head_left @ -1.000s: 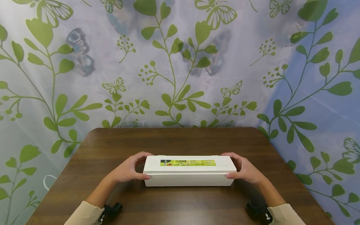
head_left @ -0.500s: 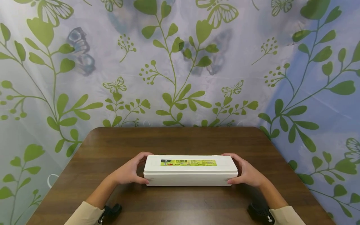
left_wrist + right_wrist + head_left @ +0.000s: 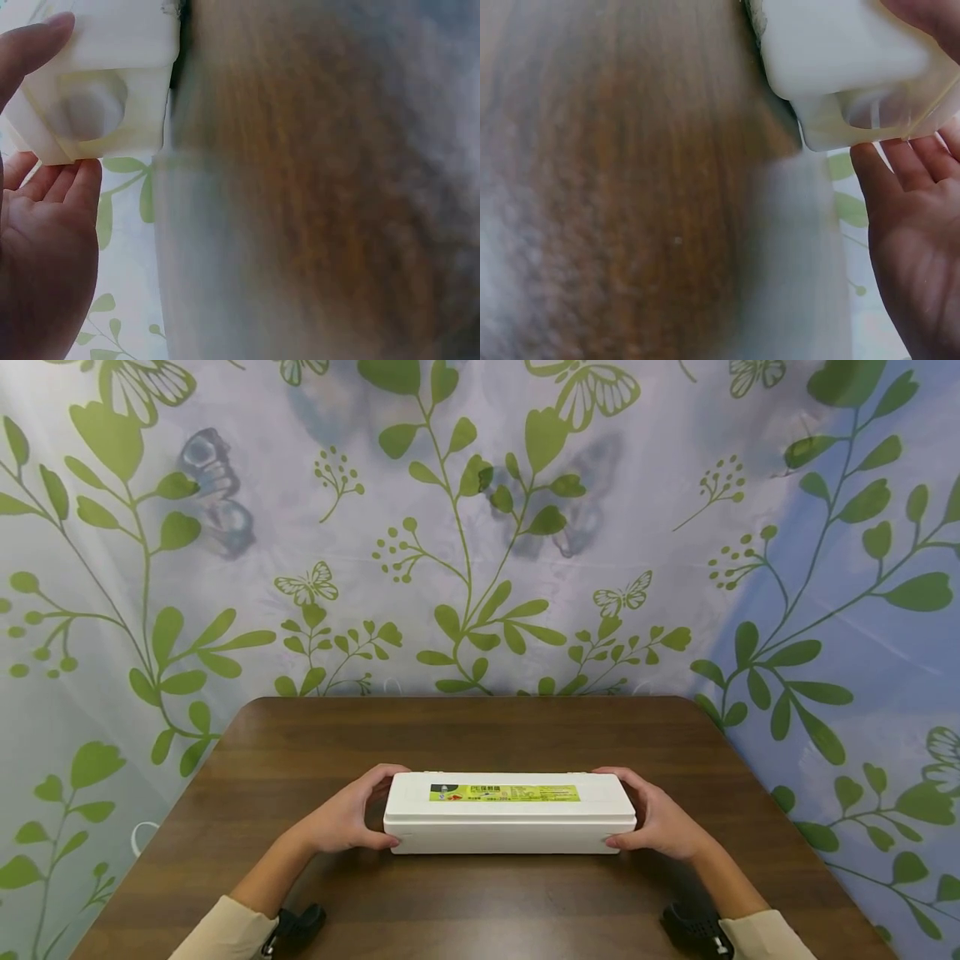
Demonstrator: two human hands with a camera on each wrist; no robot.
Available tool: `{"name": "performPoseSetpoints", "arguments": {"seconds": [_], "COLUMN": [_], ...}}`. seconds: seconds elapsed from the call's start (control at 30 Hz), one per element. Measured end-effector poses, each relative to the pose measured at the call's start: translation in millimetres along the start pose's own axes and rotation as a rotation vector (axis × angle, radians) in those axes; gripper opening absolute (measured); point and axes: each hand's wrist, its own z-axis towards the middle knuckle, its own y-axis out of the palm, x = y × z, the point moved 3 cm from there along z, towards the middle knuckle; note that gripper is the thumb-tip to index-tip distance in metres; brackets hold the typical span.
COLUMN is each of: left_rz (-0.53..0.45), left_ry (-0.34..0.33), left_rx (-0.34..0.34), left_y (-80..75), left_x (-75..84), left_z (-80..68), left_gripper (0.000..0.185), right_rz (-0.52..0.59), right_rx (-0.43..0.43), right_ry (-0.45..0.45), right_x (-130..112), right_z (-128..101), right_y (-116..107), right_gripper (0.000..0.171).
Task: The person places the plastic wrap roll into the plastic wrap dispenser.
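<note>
A long white box (image 3: 510,823) with a green and yellow label (image 3: 504,792) lies crosswise on the brown wooden table (image 3: 480,731), lid down. My left hand (image 3: 348,817) grips its left end, thumb on the front face and fingers curled over the back. My right hand (image 3: 660,820) grips the right end the same way. In the left wrist view the box's end (image 3: 97,82), with a round recess, sits between the thumb and fingers of my left hand (image 3: 45,247). In the right wrist view the other end of the box (image 3: 840,52) sits against the fingers of my right hand (image 3: 915,217).
A curtain (image 3: 480,527) printed with green leaves and butterflies hangs close behind and around the table. The table's far edge lies just beyond the box. Black wrist mounts (image 3: 300,920) (image 3: 693,927) show at my beige cuffs.
Both hands keep their hold on the box ends. The box stays in place on the table; only the view has shifted a little.
</note>
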Motion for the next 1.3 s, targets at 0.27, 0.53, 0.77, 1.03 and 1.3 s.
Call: {"name": "performPoseSetpoints", "arguments": {"seconds": [0.27, 0.53, 0.77, 1.03, 1.3], "left_rz": [0.027, 0.022, 0.020, 0.002, -0.067], "left_ry": [0.036, 0.070, 0.077, 0.021, -0.058], "left_rx": [0.026, 0.033, 0.030, 0.015, -0.019], "left_y": [0.1, -0.1, 0.2, -0.6, 1.3], "left_x": [1.0, 6.3, 5.5, 4.4, 0.6], "left_z": [0.3, -0.9, -0.2, 0.5, -3.6], "left_gripper": [0.087, 0.085, 0.084, 0.088, 0.081], "right_rz": [-0.032, -0.057, -0.049, -0.010, 0.040], "right_rx": [0.045, 0.100, 0.093, 0.038, 0.011], "right_ry": [-0.027, -0.045, -0.056, -0.015, 0.034], "right_x": [-2.0, -4.3, -3.0, 0.1, 1.5], "right_z": [-0.4, -0.5, -0.5, -1.4, -4.0], "right_y": [-0.9, 0.9, 1.7, 1.1, -0.1], "right_gripper": [0.092, 0.091, 0.090, 0.088, 0.080]}}
